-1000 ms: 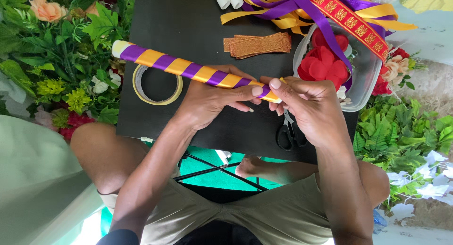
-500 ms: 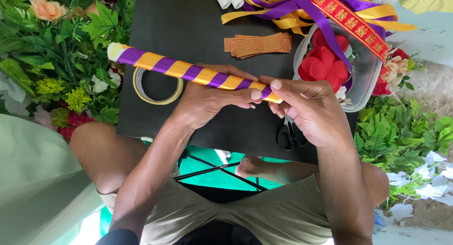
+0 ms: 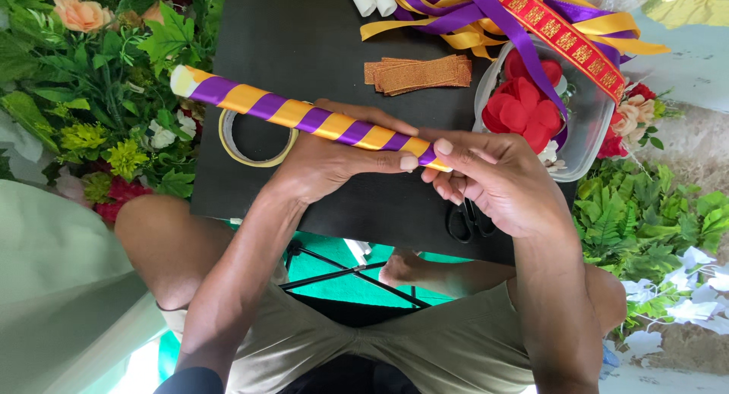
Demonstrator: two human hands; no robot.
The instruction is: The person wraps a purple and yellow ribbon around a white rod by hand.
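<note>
A long stick (image 3: 269, 107) wrapped in spiral purple and yellow ribbon lies slanted above a black board (image 3: 304, 37). My left hand (image 3: 334, 162) grips the stick near its lower right part, fingers curled around it. My right hand (image 3: 493, 181) pinches the stick's right end between thumb and fingers. The stick's white far end points up left toward the greenery.
A roll of clear tape (image 3: 257, 140) lies under the stick. Black scissors (image 3: 465, 223) sit beneath my right hand. Orange strips (image 3: 419, 73), loose purple, yellow and red ribbons (image 3: 524, 14) and a clear tub of red petals (image 3: 531, 109) are at the back right. Artificial flowers (image 3: 91, 98) flank the board.
The stick's far end has shifted slightly left and up. My right fingers have closed tighter over the stick's end.
</note>
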